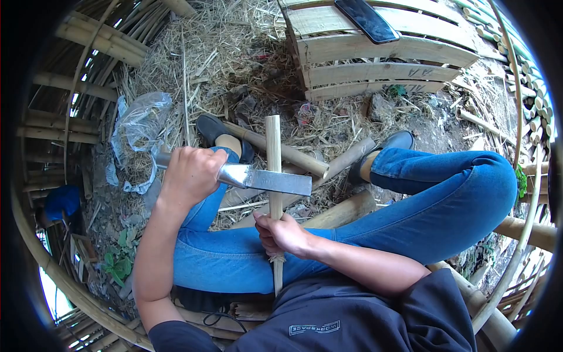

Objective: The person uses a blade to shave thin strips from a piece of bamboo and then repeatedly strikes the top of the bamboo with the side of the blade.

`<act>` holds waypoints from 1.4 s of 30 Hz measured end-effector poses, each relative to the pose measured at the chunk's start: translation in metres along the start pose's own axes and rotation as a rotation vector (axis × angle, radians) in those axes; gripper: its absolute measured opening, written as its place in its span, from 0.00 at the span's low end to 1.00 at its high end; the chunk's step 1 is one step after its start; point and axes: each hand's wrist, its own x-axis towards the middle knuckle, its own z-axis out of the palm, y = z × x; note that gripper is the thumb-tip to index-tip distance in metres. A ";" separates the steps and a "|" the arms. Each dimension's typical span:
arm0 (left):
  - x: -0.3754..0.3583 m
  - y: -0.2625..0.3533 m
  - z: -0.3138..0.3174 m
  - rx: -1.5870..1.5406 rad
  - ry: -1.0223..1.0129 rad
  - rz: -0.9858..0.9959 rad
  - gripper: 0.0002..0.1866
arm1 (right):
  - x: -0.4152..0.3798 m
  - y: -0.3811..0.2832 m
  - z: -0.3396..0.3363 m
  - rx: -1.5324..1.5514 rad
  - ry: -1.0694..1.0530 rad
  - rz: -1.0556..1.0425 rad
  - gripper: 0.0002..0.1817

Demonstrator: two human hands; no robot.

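My left hand [190,173] is wrapped round the silver tubular handle of a broad-bladed knife [281,182]. Its straight, blunt-ended metal blade points right and crosses over a bamboo strip [274,144] in this view. Below the blade, my right hand [285,236] grips that strip with the fingers curled round it. The pale strip runs lengthwise away from my body, its lower end at my lap and its upper end past the blade. Frayed fibres show on it just under my right hand.
Bamboo poles [346,161] lie on the straw-littered ground between my feet. A slatted wooden crate [381,73] stands ahead with a phone [368,20] on top. Crumpled clear plastic [141,126] lies at left. Cut bamboo [536,111] is stacked at far right.
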 end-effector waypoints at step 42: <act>-0.003 -0.013 -0.007 -0.016 0.006 -0.066 0.04 | -0.001 -0.001 0.006 -0.028 0.043 0.010 0.25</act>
